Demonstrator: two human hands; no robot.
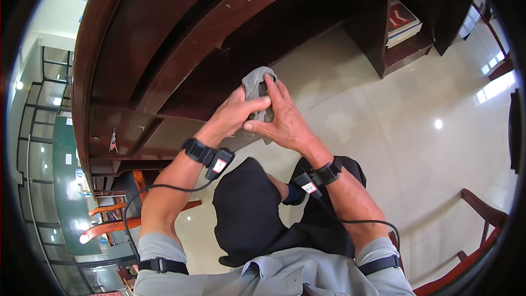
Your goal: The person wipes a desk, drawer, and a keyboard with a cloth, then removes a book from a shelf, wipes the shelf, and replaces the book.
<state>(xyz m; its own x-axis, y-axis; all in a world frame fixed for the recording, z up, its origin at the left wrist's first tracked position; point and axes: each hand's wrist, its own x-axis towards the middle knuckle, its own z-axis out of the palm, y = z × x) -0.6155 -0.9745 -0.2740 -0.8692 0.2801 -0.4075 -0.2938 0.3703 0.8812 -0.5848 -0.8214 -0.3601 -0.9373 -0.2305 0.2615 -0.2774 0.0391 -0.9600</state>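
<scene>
A crumpled grey cloth [256, 83] is bunched between my two hands, in front of the dark red-brown wooden desk [181, 49]. My left hand [233, 112] grips the cloth from the left, its thumb lying across the front. From the right my right hand [285, 118] presses against it, fingers pointing up and thumb toward the left hand. A loose end of the cloth hangs below the palms. Part of the cloth is hidden behind the fingers. Both wrists wear black straps with small cabled boxes.
A stack of books [402, 24] lies on a low shelf at the upper right. Keys [113, 141] hang from the desk's lock on the left. Wooden chairs stand at lower left and lower right [485, 208]. Shiny pale tiles [383, 126] cover the floor.
</scene>
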